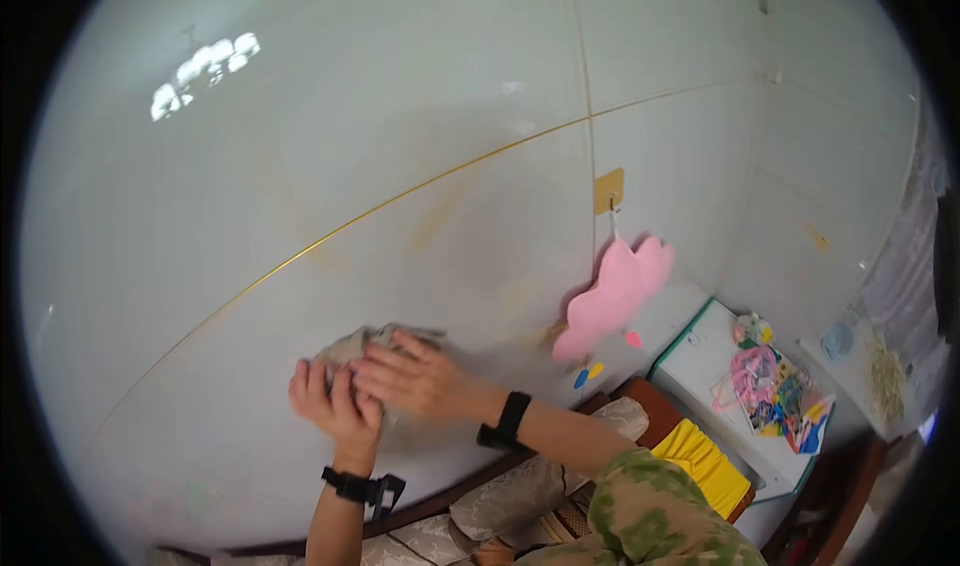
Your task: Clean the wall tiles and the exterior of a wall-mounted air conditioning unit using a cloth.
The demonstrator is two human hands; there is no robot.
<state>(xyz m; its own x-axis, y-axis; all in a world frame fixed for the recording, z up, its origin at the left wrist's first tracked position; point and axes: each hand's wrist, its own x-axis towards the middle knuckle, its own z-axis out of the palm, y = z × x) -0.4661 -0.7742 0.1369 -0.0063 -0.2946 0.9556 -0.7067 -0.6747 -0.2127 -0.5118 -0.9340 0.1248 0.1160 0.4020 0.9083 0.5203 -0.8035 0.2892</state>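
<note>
Both of my hands are on a crumpled grey cloth [350, 347] against the glossy pale wall. My left hand [338, 408] has its fingers bent over the cloth's near left side. Against it lies my right hand [418, 378], with its fingers over the cloth and pressing it to the wall. The palms hide much of the cloth, and a loose fold shows above the right fingertips. Each wrist wears a black strap.
A gold seam [400, 194] crosses the wall. To the right, a pink cloud-shaped hanging [615, 299] dangles from a yellow hook [609, 192]. Below are patterned cushions [505, 496], a yellow cloth [705, 466] and a white cabinet [690, 351] bearing a tray of small items [790, 406].
</note>
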